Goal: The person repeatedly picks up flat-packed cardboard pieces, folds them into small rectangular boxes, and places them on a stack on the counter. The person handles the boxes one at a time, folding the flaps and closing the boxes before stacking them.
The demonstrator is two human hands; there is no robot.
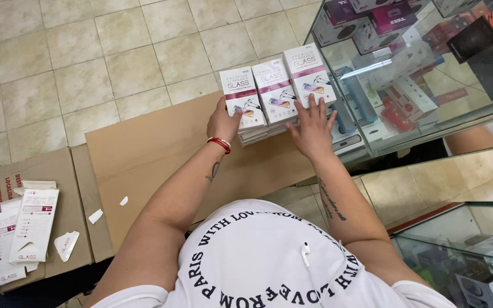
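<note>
On cardboard sheet [144, 148]: left hand [222, 122] grasping box stacks [275, 94], right hand [314, 128] flat, released, steadying them against toppling.

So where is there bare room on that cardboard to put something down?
The cardboard sheet lies bare between the left forearm and its left edge. It is crowded at the far end, where both hands press the box stacks.
</note>
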